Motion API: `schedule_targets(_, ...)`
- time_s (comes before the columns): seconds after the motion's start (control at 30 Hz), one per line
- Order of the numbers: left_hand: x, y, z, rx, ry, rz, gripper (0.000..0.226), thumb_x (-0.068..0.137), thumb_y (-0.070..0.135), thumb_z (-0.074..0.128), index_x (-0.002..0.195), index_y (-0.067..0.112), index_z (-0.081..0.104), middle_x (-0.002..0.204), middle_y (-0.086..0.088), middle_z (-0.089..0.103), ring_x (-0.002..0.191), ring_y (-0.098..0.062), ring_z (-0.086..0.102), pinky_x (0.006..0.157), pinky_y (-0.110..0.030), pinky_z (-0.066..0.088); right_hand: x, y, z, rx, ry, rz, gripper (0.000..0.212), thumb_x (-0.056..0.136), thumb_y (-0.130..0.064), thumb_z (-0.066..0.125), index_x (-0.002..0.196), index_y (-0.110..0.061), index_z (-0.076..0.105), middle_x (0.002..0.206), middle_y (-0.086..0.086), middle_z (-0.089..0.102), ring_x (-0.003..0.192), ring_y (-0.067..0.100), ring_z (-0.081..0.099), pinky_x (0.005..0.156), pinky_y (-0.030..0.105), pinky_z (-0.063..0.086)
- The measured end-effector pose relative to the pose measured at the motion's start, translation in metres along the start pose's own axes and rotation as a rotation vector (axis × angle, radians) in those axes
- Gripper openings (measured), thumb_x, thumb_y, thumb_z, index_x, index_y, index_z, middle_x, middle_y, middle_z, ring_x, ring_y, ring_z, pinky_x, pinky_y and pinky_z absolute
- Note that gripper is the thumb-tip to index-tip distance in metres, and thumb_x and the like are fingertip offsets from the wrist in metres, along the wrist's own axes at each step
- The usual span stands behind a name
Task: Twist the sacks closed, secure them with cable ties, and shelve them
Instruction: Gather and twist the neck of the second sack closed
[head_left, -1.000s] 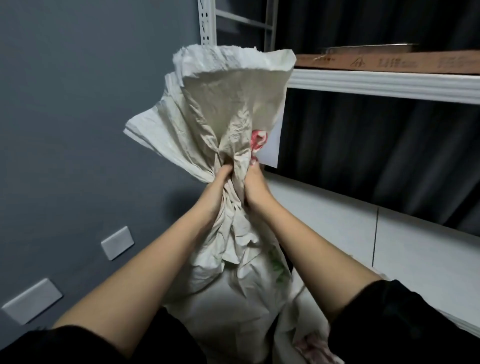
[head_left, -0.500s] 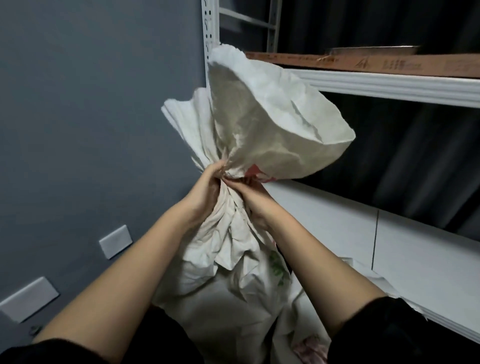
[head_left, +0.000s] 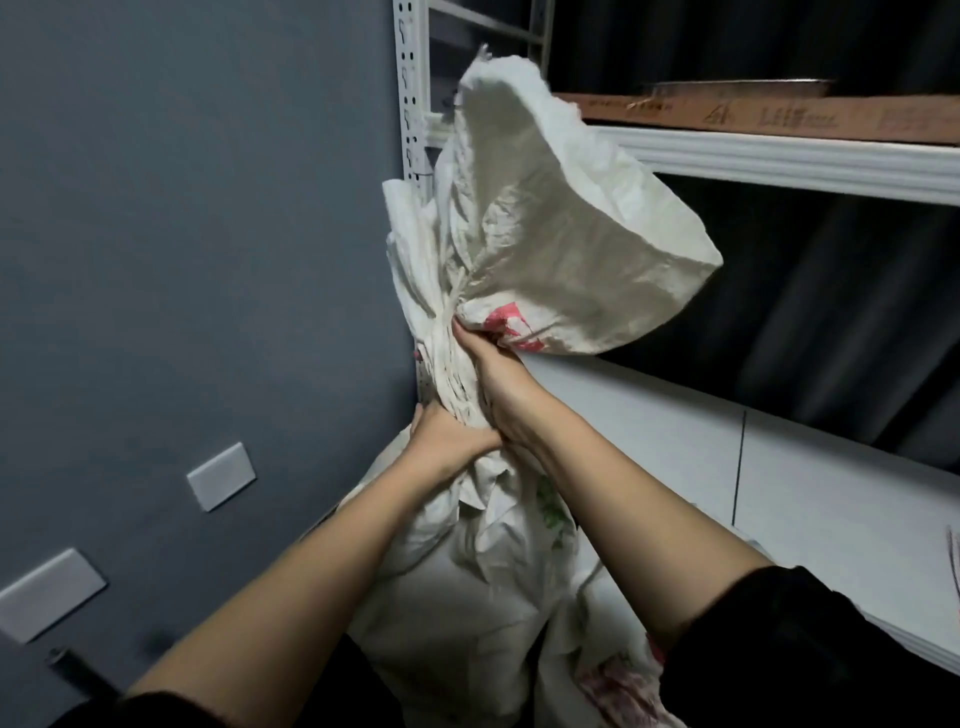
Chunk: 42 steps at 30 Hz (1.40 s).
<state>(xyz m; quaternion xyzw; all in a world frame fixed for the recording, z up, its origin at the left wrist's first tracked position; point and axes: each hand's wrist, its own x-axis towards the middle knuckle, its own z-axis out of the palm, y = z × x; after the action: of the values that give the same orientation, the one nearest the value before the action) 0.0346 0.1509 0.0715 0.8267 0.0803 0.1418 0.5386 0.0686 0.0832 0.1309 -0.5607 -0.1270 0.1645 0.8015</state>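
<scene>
twisting step. my left hand and right hand both clench the sack at its roped neck, in front of the shelf. no cable tie visible; next move needs one hand freed to fetch it.

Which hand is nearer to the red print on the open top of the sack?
Right. The right hand grips the twisted neck just under the red print; the left hand grips the sack lower down the neck.
</scene>
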Motion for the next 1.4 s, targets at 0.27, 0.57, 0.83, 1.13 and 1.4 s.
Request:
schedule_targets(0.27,-0.007,0.015,-0.008,-0.161,0.114,-0.122,0.028,0.079,-0.006,0.057,0.100,0.011,0.064,0.095,-0.006,0.066,0.088,-0.017,0.058,0.073,-0.024,0.045,0.009,-0.021,-0.025,-0.449,-0.136,0.142,0.048,0.079,-0.043,0.073,0.119,-0.019,0.061,0.103,-0.007,0.069,0.087,0.004,0.063,0.069,0.017,0.046)
schedule_targets(0.57,-0.007,0.011,-0.011,-0.277,0.018,-0.212,0.040,0.079,0.011,0.072,0.118,0.011,0.063,0.109,0.005,0.065,0.101,-0.013,0.062,0.092,-0.028,0.047,-0.004,-0.041,-0.047,-0.784,-0.197,0.284,0.049,0.083,-0.068,0.051,0.107,-0.027,0.064,0.099,0.001,0.070,0.087,0.019,0.067,0.088,0.036,0.047)
schedule_targets(0.83,-0.004,0.012,-0.030,-0.506,-0.072,-0.385,0.023,0.081,-0.006,0.057,0.099,0.005,0.066,0.078,-0.006,0.072,0.069,-0.016,0.067,0.062,-0.025,0.052,-0.020,-0.015,-0.076,-1.450,-0.118,-1.063,0.019,0.086,-0.032,0.050,0.094,-0.015,0.052,0.091,0.002,0.062,0.083,0.023,0.057,0.069,0.041,0.047)
schedule_targets(1.13,-0.019,0.014,-0.045,-0.303,-0.669,-0.255,0.040,0.086,0.012,0.067,0.125,0.012,0.057,0.120,-0.011,0.067,0.113,-0.024,0.063,0.098,-0.035,0.050,0.014,-0.021,-0.064,-2.123,-0.371,-1.373,0.075,0.080,-0.012,0.046,0.151,-0.024,0.025,0.158,-0.003,0.024,0.147,0.023,0.018,0.117,0.051,0.008)
schedule_targets(1.4,-0.007,0.019,-0.042,0.162,-0.498,-0.071,0.015,0.075,0.008,0.069,0.087,0.011,0.061,0.080,0.002,0.058,0.075,-0.011,0.051,0.071,-0.030,0.045,0.028,-0.025,-0.058,-1.982,-0.572,-1.016,0.022,0.074,-0.024,0.066,0.092,-0.013,0.058,0.076,0.007,0.067,0.078,0.028,0.066,0.105,0.041,0.040)
